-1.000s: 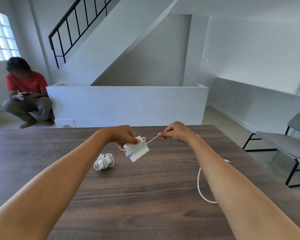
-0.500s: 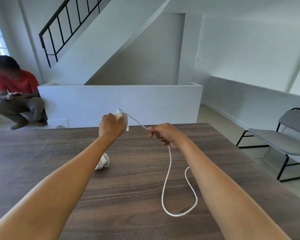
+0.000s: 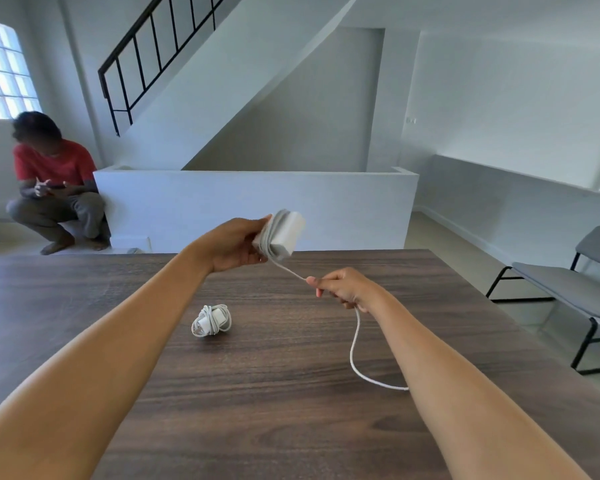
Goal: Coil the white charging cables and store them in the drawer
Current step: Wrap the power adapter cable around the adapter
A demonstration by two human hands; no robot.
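White power adapter [image 3: 284,233], cable partly wound round it, gripped in left hand [image 3: 238,245] above wooden table [image 3: 291,410]. Right hand [image 3: 343,289] pinches loose cable [image 3: 355,341]. Second coiled charger [image 3: 211,320] lies on table.

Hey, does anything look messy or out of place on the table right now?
Only the loose cable trailing from the right hand across the table; it's mid-winding onto the charger. Nothing looks damaged.

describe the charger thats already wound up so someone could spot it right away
Start at the dark wood table and look between the two outstretched forearms. The small white charger bundle lies there on its own, untouched. Unlike the charger in the left hand, it trails no loose cable.
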